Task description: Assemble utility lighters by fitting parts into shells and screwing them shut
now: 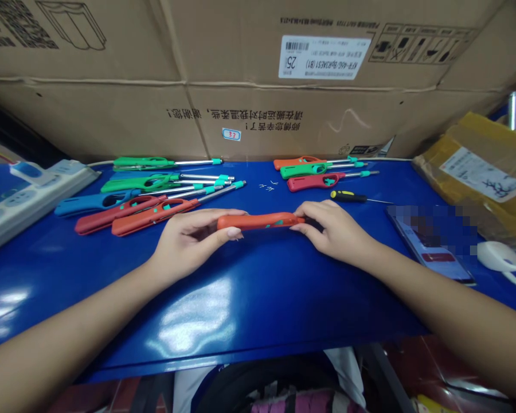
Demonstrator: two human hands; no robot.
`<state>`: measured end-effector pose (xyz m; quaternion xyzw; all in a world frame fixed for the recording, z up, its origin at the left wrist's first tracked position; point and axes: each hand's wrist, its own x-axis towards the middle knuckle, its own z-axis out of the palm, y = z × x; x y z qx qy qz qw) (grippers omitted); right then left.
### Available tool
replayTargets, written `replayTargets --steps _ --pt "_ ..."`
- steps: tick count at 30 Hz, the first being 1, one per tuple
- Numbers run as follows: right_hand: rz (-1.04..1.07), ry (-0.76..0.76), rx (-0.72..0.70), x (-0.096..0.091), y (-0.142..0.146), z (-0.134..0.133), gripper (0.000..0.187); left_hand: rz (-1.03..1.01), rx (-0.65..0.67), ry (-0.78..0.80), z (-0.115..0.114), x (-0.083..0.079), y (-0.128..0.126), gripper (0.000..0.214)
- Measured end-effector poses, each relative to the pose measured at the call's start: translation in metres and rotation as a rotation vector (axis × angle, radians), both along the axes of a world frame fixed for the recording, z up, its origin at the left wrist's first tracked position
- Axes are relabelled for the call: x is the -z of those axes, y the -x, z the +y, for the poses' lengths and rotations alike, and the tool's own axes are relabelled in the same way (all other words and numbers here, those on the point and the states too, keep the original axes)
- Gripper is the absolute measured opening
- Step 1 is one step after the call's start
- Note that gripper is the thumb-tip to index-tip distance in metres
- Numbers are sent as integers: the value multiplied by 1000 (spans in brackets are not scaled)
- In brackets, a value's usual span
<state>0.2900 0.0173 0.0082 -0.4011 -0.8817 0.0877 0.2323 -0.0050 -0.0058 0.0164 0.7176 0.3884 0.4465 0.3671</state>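
I hold an orange lighter handle (261,221) level over the blue table (258,298), one hand at each end. My left hand (189,238) is closed round its left end, thumb underneath and fingers over the top. At the right end, my right hand (331,229) pinches the handle with its fingertips. No metal tube shows on this piece.
Several long-nosed lighters (150,192) in green, blue, red and orange lie at the back left, and three more lighters (322,172) at the back right. A small screwdriver (355,197), tiny springs (266,186), a phone (434,241), a power strip (30,189) and cardboard boxes (258,86) surround them.
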Motion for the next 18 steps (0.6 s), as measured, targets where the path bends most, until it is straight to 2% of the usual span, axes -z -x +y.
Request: replayTargets --steps 3,7,10,13,15,18 --pt "16 22 15 0 0 2 5 20 -26 -50 0 0 -1 26" --pt "27 5 11 -1 -1 2 5 64 60 -186 -1 -2 1 16" --pt "29 -1 10 0 -3 2 5 91 133 -274 -1 -2 2 25" --pt "34 -8 30 2 -3 3 6 103 138 -332 -1 -1 2 35" --pt "40 -9 53 3 -3 3 6 100 144 -334 -1 1 0 36" --pt "55 3 89 4 -2 3 9 81 164 -238 0 5 -2 34"
